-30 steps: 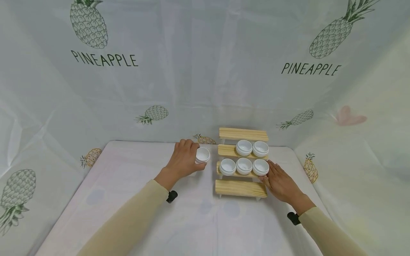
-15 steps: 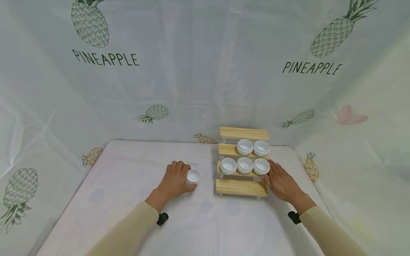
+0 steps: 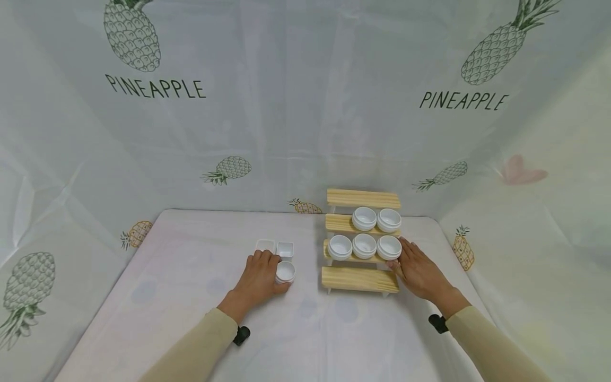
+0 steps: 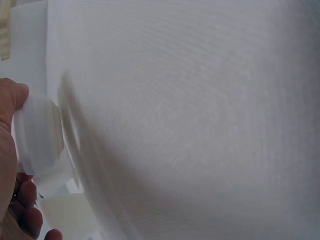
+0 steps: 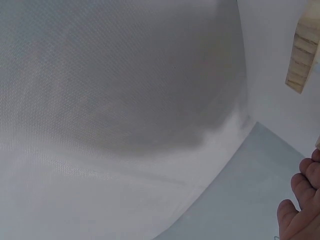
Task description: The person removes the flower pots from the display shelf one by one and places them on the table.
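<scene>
My left hand (image 3: 259,276) holds a small round white bowl (image 3: 286,271) from its left side, left of the stand. In the left wrist view, the bowl (image 4: 37,135) sits between thumb and fingers, close to the tablecloth. Just beyond it are two small square white dishes, one opaque (image 3: 285,250) and one paler (image 3: 265,245). My right hand (image 3: 422,269), its fingers extended, lies against the right end of the wooden tiered stand (image 3: 360,279), beside a round bowl (image 3: 389,248). In the right wrist view, fingertips (image 5: 302,190) show at the lower right; their contact is hidden.
Several round white bowls occupy the two middle tiers, including a bowl (image 3: 364,219) on the upper one. The top tier (image 3: 364,199) and bottom tier carry none. A pineapple-printed cloth (image 3: 305,106) rises behind the pale table (image 3: 191,254).
The left hand has brought its bowl leftward and nearer to me, away from the stand. Both square dishes now show beyond that hand. The right hand stays in place.
</scene>
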### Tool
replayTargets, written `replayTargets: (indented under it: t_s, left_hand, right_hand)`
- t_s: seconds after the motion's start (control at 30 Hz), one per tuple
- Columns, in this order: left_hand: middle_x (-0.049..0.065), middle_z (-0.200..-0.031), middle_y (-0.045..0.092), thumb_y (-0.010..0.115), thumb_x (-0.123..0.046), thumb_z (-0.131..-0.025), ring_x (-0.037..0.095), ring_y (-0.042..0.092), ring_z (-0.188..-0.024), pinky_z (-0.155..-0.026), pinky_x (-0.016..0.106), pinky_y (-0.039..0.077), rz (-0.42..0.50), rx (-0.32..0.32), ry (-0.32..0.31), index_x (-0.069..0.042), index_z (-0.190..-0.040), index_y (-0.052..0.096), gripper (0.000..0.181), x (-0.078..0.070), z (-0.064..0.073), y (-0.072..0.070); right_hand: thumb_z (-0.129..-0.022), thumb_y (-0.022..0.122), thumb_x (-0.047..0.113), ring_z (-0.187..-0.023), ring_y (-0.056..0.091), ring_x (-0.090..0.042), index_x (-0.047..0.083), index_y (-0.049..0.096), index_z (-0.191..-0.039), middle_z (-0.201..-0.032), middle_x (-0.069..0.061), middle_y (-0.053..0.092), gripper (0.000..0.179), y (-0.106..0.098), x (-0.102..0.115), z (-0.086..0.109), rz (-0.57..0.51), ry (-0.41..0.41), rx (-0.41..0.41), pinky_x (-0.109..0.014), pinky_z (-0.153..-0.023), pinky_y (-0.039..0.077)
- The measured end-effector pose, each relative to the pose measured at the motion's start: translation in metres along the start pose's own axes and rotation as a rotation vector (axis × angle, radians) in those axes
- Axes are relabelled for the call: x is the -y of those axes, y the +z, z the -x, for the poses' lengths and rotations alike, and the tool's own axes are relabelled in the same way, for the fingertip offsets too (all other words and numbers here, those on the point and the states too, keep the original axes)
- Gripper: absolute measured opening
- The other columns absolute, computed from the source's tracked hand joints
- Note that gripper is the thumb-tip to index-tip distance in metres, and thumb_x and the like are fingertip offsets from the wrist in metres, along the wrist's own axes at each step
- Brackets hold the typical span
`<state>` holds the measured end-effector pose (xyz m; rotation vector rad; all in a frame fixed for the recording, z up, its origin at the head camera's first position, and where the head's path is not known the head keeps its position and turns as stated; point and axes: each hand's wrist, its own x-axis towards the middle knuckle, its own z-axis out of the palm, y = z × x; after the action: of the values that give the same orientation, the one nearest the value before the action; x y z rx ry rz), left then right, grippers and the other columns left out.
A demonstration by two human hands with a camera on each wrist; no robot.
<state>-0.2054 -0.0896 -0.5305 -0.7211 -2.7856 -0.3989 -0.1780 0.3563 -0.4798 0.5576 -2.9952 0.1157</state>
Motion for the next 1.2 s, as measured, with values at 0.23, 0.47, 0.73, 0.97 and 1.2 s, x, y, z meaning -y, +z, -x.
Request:
replayTargets:
  t_s: [0.23, 0.47, 0.73, 0.97, 1.2]
  left_hand:
    - [0.007, -0.1, 0.057, 0.086, -0.056, -0.08, 0.027, 0.047, -0.094, -0.082, 0.041, 0.038, 0.005, 0.012, -0.038, -0.006, -0.116, 0.066, 0.064, -0.0003, 0.0004, 0.0016]
    - [0.007, -0.1, 0.056, 0.086, -0.057, -0.081, 0.028, 0.047, -0.094, -0.083, 0.042, 0.039, -0.006, 0.006, -0.051, -0.007, -0.117, 0.065, 0.065, 0.0003, 0.0003, 0.0039]
    - [0.007, -0.099, 0.056, 0.086, -0.057, -0.082, 0.028, 0.047, -0.093, -0.083, 0.042, 0.04, -0.014, 0.008, -0.064, -0.006, -0.118, 0.065, 0.066, 0.0007, -0.0005, 0.0047]
    - [0.008, -0.1, 0.057, 0.086, -0.055, -0.082, 0.028, 0.046, -0.093, -0.083, 0.042, 0.039, -0.003, 0.01, -0.055, -0.005, -0.117, 0.067, 0.064, 0.0012, 0.0, 0.0041]
    - [0.007, -0.099, 0.057, 0.086, -0.057, -0.081, 0.028, 0.047, -0.091, -0.081, 0.041, 0.038, -0.058, -0.021, -0.013, -0.005, -0.113, 0.068, 0.064, 0.0023, -0.0001, 0.0049]
  right_hand:
    - [-0.113, 0.046, 0.039, -0.154, 0.03, -0.05, -0.02, 0.027, -0.156, -0.164, -0.037, 0.03, 0.075, 0.002, -0.0007, 0.0005, 0.005, -0.005, -0.008, -0.06, -0.125, 0.025]
    - [-0.113, 0.046, 0.039, -0.154, 0.03, -0.05, -0.02, 0.028, -0.156, -0.164, -0.037, 0.03, 0.074, 0.0007, 0.0004, 0.0007, 0.001, -0.004, -0.008, -0.06, -0.125, 0.025]
    - [-0.113, 0.044, 0.04, -0.154, 0.029, -0.05, -0.019, 0.028, -0.156, -0.164, -0.037, 0.03, 0.074, -0.0006, 0.0009, 0.0001, 0.0, -0.002, 0.001, -0.06, -0.124, 0.026]
    - [-0.114, 0.044, 0.04, -0.155, 0.028, -0.05, -0.019, 0.028, -0.156, -0.165, -0.036, 0.029, 0.074, -0.0003, 0.0009, -0.0002, -0.005, 0.003, 0.005, -0.06, -0.125, 0.025]
    - [-0.113, 0.044, 0.04, -0.154, 0.03, -0.051, -0.019, 0.028, -0.156, -0.165, -0.036, 0.029, 0.074, 0.0, 0.0008, 0.0001, 0.006, 0.004, 0.005, -0.06, -0.125, 0.025]
